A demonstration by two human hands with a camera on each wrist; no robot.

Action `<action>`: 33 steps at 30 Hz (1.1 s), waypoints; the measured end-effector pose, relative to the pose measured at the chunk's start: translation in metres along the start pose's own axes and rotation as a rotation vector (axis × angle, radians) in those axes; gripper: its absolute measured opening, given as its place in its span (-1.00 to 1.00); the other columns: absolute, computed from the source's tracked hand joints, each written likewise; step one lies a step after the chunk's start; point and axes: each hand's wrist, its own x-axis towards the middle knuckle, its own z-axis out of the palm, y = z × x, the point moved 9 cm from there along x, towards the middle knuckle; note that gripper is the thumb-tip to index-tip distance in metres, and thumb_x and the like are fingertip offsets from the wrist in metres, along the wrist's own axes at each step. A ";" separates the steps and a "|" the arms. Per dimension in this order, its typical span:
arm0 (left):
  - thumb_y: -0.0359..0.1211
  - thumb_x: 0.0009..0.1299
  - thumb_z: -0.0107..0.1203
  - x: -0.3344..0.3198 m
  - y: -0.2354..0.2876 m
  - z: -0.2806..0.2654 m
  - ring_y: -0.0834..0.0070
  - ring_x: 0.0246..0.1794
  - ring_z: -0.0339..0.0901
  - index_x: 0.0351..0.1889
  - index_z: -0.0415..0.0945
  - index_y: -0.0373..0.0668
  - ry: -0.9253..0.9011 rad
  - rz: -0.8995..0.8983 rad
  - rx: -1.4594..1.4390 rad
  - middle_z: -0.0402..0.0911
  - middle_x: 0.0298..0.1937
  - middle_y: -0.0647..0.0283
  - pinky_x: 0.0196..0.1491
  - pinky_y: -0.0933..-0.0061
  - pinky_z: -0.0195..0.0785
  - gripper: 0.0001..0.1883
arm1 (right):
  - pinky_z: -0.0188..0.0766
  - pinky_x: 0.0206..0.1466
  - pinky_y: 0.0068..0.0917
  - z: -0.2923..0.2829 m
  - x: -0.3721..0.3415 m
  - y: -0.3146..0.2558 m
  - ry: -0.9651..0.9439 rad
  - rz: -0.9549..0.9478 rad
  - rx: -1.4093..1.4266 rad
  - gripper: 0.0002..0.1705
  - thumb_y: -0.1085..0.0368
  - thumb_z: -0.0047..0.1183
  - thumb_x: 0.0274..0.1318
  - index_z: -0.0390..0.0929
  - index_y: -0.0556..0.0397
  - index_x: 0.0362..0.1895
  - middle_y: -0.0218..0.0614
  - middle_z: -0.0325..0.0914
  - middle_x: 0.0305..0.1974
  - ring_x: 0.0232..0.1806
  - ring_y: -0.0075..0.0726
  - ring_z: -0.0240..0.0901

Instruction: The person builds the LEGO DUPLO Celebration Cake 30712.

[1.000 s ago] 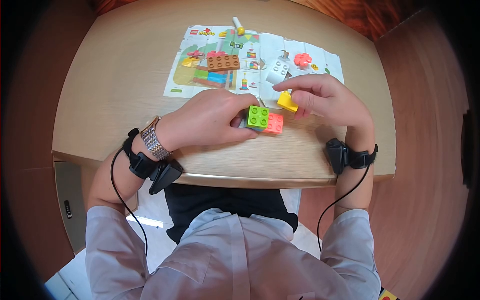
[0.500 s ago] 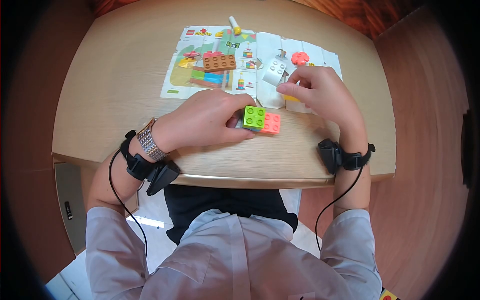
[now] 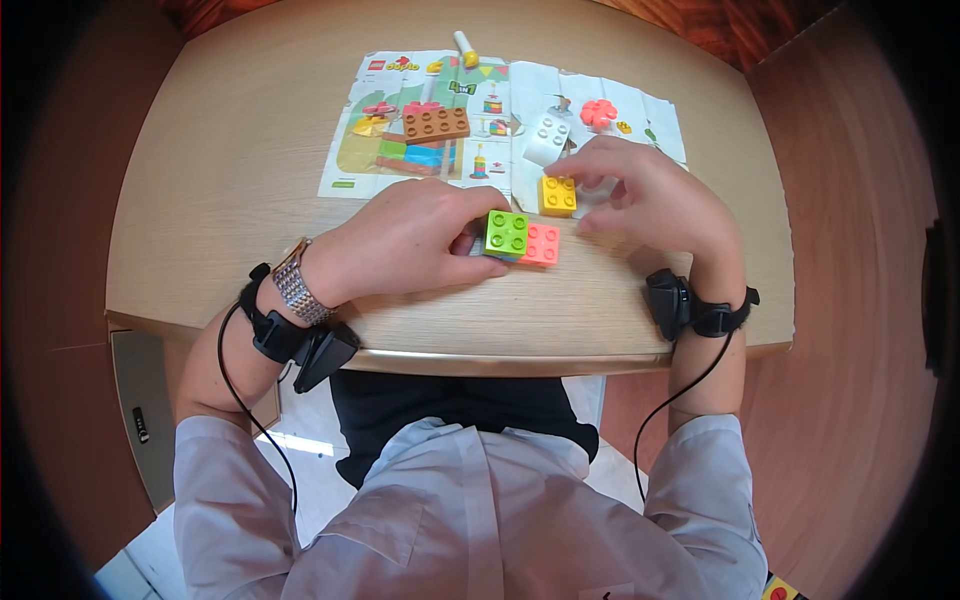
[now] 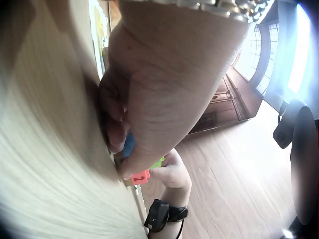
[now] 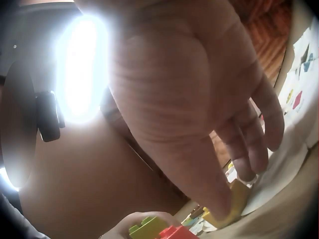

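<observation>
My left hand [image 3: 410, 235] grips a small stack of toy building bricks at the table's middle. A lime green brick [image 3: 507, 234] sits on top, beside a lower coral brick [image 3: 543, 244], which shows a number 2 in the left wrist view. Below the green one, partly hidden by my fingers, is a blue brick [image 4: 129, 145]. My right hand [image 3: 655, 195] is around a yellow brick [image 3: 557, 197] at the paper's lower edge, studs facing up. Its index fingertip is at the brick's back edge, while the thumb stands a little off the near right corner.
An unfolded instruction sheet [image 3: 350, 165] lies behind my hands. On it are a brown brick [image 3: 437, 125], a white curved brick [image 3: 548, 138] and a coral flower piece [image 3: 598, 113]. A white and yellow candle-like piece [image 3: 465, 50] lies at the far edge of the sheet.
The yellow brick has moved left and turned from tilted to studs up; my right fingers have loosened from it. My left hand and its stack have barely moved.
</observation>
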 end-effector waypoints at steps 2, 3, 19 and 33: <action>-0.12 0.37 0.43 0.000 0.000 0.000 0.29 -0.54 0.60 0.06 0.62 -0.14 0.004 0.006 -0.005 0.59 -0.54 0.24 -0.41 0.28 0.35 -0.57 | 0.57 0.06 -0.26 0.005 -0.002 -0.014 -0.044 -0.147 -0.088 -0.42 0.45 0.30 0.05 0.73 0.03 0.24 -0.11 0.71 -0.04 -0.07 -0.04 0.65; -0.12 0.38 0.43 0.000 0.000 0.000 0.29 -0.54 0.60 0.07 0.63 -0.14 0.002 0.001 -0.009 0.59 -0.54 0.24 -0.41 0.28 0.35 -0.58 | 0.57 0.06 -0.26 0.007 -0.002 -0.016 -0.044 -0.147 -0.088 -0.42 0.45 0.30 0.05 0.73 0.03 0.24 -0.11 0.71 -0.04 -0.07 -0.04 0.65; -0.13 0.36 0.45 0.000 -0.001 0.001 0.26 -0.53 0.60 0.10 0.62 -0.15 -0.011 -0.020 0.000 0.60 -0.53 0.21 -0.41 0.25 0.36 -0.54 | 0.55 0.14 -0.22 0.026 0.004 -0.024 -0.098 -0.122 -0.071 -0.51 0.46 0.25 0.13 0.73 -0.06 0.19 -0.13 0.67 0.01 0.07 0.04 0.62; -0.15 0.35 0.44 0.000 0.000 0.001 0.29 -0.52 0.59 0.11 0.63 -0.16 -0.029 -0.031 -0.025 0.58 -0.52 0.21 -0.40 0.27 0.36 -0.54 | 0.58 -0.04 -0.32 0.008 0.007 -0.006 -0.019 0.063 0.039 -0.51 0.23 0.38 0.22 0.72 0.09 0.22 -0.05 0.74 -0.19 -0.19 -0.19 0.66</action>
